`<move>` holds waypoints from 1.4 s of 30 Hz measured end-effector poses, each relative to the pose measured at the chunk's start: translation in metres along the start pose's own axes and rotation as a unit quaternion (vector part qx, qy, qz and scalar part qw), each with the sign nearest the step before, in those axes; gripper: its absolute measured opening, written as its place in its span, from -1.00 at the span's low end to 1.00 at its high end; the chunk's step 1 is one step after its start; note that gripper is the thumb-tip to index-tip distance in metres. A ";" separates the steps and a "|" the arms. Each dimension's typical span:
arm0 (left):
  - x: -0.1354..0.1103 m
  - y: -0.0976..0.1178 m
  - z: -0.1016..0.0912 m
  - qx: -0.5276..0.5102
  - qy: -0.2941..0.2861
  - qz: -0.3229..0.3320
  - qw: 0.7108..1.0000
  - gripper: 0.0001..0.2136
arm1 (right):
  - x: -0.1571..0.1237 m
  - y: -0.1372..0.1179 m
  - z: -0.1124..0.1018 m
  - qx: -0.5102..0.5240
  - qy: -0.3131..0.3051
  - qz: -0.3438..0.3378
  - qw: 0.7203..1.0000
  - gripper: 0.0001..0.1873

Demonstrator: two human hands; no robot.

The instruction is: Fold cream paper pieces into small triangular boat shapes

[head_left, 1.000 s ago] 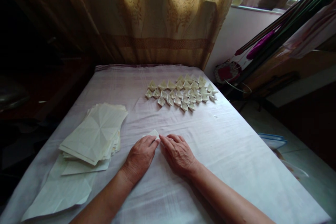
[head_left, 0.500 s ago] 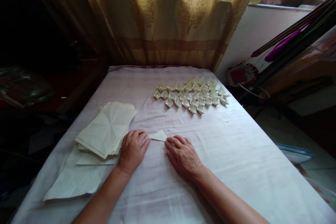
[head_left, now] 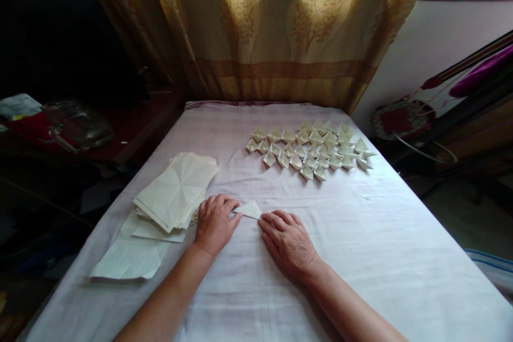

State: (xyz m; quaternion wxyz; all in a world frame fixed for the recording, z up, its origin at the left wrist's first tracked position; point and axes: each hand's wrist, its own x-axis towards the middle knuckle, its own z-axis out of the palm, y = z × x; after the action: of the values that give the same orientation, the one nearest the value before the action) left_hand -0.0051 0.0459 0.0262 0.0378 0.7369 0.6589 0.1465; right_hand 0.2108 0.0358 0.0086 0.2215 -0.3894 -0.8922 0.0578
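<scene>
A small white folded paper (head_left: 250,209), triangular with a raised peak, lies on the cloth between my two hands. My left hand (head_left: 216,220) pinches its left tip between thumb and fingers. At its right corner, my right hand (head_left: 289,241) has its fingers pressed together on the edge, the palm side down and hidden. Just left of my left hand sits a stack of creased paper sheets (head_left: 176,189). Farther back on the right stand several small folded paper boats (head_left: 308,152), grouped in uneven rows.
A pale checked cloth (head_left: 360,256) covers the table. Under the stack, a larger loose sheet (head_left: 128,256) reaches toward the front left. A tiny paper scrap (head_left: 364,197) lies to the right. Behind the table hangs a gold curtain (head_left: 276,32). A glass jar (head_left: 80,123) stands on the dark surface at left.
The whole view has swung a little to the left, so things appear farther right. Both hands keep their places at the folded paper, with only slight finger shifts.
</scene>
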 end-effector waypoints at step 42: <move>0.028 0.021 -0.031 0.071 -0.245 -0.098 0.962 -0.85 | -0.006 0.004 0.004 0.003 -0.007 0.001 1.000 -0.72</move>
State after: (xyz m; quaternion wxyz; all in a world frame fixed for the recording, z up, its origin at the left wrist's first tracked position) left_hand 0.0095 0.0665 0.0655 0.1600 0.6832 0.7068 -0.0899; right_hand 0.2147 0.0346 0.0018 0.2161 -0.3889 -0.8933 0.0640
